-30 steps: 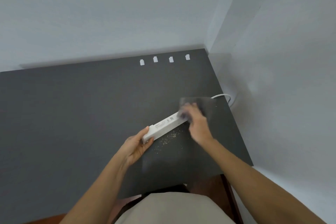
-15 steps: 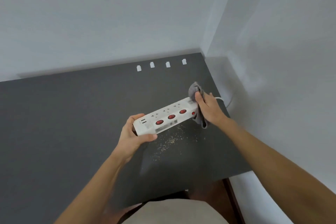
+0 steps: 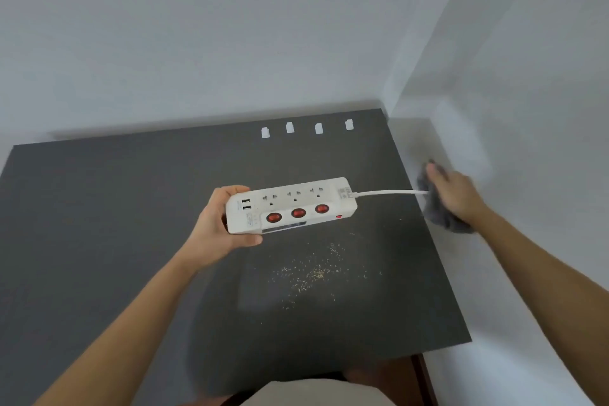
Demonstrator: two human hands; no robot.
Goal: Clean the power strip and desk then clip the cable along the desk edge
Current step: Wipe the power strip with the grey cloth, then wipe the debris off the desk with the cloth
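My left hand (image 3: 221,224) grips the left end of a white power strip (image 3: 291,206) with three red switches, held above the dark grey desk (image 3: 99,224), sockets facing up. Its white cable (image 3: 389,193) runs right to my right hand (image 3: 456,194), which is closed on a grey cloth (image 3: 440,211) wrapped around the cable just past the desk's right edge. Yellowish crumbs (image 3: 313,273) lie scattered on the desk below the strip. Several white cable clips (image 3: 304,129) sit in a row along the desk's back edge.
White walls meet in a corner at the back right, close behind the desk. A narrow gap with a pale floor runs between the desk's right edge (image 3: 428,241) and the right wall. A brown chair part (image 3: 418,379) shows below the desk's front edge.
My left hand turned the strip sockets-up and lifted it. My right hand slid the cloth off the strip's right end and out along the cable, past the desk edge.
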